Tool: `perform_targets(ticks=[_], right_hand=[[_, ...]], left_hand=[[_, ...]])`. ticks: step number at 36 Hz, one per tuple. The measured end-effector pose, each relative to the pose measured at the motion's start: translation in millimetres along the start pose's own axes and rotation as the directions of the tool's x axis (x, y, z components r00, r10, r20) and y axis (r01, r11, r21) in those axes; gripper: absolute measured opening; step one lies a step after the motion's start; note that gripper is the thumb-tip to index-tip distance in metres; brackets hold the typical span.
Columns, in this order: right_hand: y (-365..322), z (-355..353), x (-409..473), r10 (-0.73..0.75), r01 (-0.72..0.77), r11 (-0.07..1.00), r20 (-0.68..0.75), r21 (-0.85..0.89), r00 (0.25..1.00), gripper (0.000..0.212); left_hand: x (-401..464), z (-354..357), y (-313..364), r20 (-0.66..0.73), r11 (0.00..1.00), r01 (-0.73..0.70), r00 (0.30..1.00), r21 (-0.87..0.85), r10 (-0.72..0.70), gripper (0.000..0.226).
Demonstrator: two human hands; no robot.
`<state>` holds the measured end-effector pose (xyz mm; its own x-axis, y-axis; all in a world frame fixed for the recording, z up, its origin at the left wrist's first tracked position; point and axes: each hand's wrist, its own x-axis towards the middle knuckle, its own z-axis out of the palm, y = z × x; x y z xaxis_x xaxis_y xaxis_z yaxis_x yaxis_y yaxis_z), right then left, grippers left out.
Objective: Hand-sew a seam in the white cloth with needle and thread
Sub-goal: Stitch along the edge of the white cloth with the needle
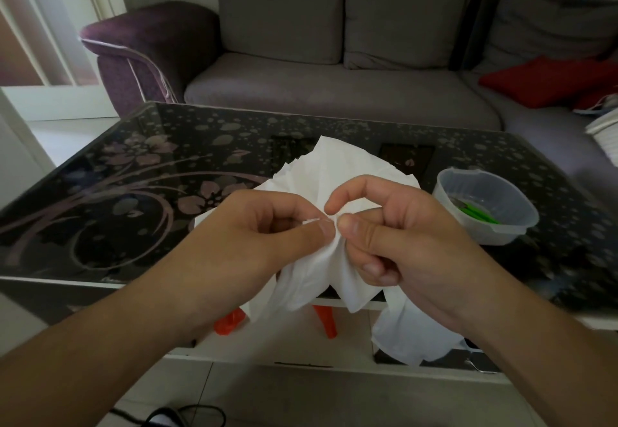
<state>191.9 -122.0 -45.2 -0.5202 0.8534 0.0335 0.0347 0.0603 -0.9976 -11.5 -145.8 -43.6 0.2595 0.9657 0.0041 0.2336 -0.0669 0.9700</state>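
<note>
White cloth (337, 172) pinched, needle indiscernible

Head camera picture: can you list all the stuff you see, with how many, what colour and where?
white cloth: one, white, bunched over the table's near edge
table: one, black with flower pattern, in front
plastic tub: one, clear, on table at right, green item inside
sofa: one, grey and purple, behind table
red cushion: one, red, on sofa at right
left hand: one, pinching the cloth
right hand: one, pinching the cloth beside it
</note>
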Motion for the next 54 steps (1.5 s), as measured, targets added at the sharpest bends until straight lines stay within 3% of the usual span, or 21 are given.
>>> perform_targets(ticks=[7, 11, 16, 28, 38, 47, 54], right_hand=[[-1, 1, 3, -0.008, 0.006, 0.999, -0.045, -0.041, 0.999, 0.015], [-3, -7, 1, 0.003, 0.0, 0.999, -0.061, 0.048, 0.998, 0.02], [-4, -13, 2, -0.021, 0.02, 1.0, -0.091, -0.01, 0.996, 0.019], [-10, 0, -1, -0.079, 0.066, 0.994, -0.16, -0.089, 0.984, 0.017], [-14, -4, -3, -0.049, 0.027, 0.981, -0.11, -0.191, 0.993, 0.014], [-12, -2, 0, -0.127, 0.057, 0.942, -0.194, -0.33, 0.973, 0.017], [-11, 1, 0, -0.186, 0.103, 0.927, -0.202, -0.36, 0.962, 0.019]], left_hand=[[1, -2, 1, -0.021, 0.998, 0.029, 0.999, -0.059, -0.03, 0.02], [2, -1, 1, -0.065, 0.997, 0.029, 0.997, -0.075, -0.034, 0.019], [2, -3, 1, -0.1, 0.995, 0.017, 0.995, -0.1, -0.027, 0.019], [4, -1, 1, -0.037, 0.996, 0.04, 0.998, -0.083, -0.043, 0.028], [3, -2, -1, -0.017, 0.982, 0.071, 0.997, -0.173, -0.075, 0.023], [3, -3, 0, -0.015, 0.971, 0.094, 0.995, -0.221, -0.099, 0.022], [5, 0, -3, 0.002, 0.98, 0.121, 0.993, -0.159, -0.122, 0.02]])
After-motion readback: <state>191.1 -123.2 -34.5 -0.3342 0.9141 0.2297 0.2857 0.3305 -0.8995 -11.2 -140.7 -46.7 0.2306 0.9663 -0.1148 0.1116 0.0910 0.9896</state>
